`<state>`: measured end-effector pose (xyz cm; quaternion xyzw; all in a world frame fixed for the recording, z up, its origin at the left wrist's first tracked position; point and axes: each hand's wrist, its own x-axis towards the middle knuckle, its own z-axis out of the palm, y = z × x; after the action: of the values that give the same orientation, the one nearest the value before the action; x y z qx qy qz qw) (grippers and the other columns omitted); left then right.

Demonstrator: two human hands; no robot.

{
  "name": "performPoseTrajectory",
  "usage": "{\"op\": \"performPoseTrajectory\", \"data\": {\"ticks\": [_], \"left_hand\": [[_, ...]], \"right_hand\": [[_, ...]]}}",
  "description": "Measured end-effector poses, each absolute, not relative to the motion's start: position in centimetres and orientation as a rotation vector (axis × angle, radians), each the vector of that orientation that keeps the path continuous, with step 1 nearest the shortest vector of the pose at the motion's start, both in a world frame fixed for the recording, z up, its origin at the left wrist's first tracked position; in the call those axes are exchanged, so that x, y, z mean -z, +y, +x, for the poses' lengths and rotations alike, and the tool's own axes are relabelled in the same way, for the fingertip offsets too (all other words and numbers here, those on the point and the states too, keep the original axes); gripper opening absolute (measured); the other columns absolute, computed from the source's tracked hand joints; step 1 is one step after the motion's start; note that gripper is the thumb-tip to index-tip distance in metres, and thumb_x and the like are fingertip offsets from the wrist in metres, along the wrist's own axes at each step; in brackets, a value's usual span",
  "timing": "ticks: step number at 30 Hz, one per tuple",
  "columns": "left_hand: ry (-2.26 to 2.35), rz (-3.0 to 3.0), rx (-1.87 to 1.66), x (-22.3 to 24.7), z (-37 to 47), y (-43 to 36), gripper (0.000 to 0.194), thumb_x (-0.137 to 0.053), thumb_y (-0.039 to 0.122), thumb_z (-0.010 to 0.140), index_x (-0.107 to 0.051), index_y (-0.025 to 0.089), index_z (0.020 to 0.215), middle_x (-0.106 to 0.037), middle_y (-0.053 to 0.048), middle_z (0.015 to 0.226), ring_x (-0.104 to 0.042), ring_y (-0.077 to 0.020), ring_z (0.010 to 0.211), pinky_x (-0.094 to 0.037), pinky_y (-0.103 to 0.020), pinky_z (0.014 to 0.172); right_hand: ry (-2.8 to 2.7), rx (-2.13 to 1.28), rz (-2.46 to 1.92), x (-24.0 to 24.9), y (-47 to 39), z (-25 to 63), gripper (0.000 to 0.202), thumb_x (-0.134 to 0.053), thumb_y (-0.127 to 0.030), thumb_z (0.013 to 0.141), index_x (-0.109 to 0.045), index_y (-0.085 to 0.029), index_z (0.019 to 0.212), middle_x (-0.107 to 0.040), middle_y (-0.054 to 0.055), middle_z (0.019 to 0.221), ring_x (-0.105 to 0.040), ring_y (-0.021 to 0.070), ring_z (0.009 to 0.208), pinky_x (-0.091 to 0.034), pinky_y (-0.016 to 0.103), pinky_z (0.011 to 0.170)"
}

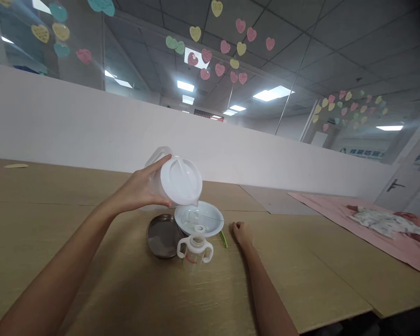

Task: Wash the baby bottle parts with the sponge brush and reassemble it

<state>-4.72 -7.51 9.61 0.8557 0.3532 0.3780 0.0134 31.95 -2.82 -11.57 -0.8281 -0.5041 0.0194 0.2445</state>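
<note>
My left hand is wrapped round a clear plastic pitcher with a white lid. The pitcher is tilted, its spout low over the rim of a white bowl; a thin streak shows above the bowl, but I cannot tell whether it is water. In front of the bowl stands a clear baby bottle with two white handles and an open top. To its left lies a dark round metal dish. My right hand rests on the table, fingers curled in, apart from a slim green item beside the bowl.
The wood-coloured table meets a low white wall with glass above it, dotted with heart-shaped notes. On the right, a doll-like figure in patterned clothes lies on a pink cloth. A pale flat piece lies far left.
</note>
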Motion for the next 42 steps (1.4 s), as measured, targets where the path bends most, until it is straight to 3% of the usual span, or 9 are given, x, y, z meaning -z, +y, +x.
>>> {"op": "performPoseTrajectory", "data": {"ticks": [7,42], "left_hand": [[0.843,3.133,-0.806,-9.3,-3.2,-9.0,0.081,-0.059,0.050,0.071,-0.019,0.029,0.138,-0.019,-0.004,0.146,-0.017,-0.0273,0.133,-0.013,-0.044,0.108],[0.758,3.141,-0.728,-9.4,-2.8,-9.7,0.079,-0.057,0.048,0.074,-0.017,0.027,0.139,-0.015,-0.006,0.147,-0.015,-0.0252,0.134,-0.015,-0.042,0.108]], "right_hand": [[-1.370,-0.036,-2.282,11.4,-2.9,32.0,0.043,-0.033,-0.039,0.086,-0.068,-0.015,0.086,-0.067,0.013,0.090,-0.061,0.0203,0.080,-0.038,0.024,0.062],[-1.402,-0.030,-2.308,11.2,-3.0,31.9,0.044,-0.032,-0.040,0.087,-0.068,-0.014,0.087,-0.067,0.012,0.090,-0.061,0.0191,0.079,-0.037,0.023,0.061]]}}
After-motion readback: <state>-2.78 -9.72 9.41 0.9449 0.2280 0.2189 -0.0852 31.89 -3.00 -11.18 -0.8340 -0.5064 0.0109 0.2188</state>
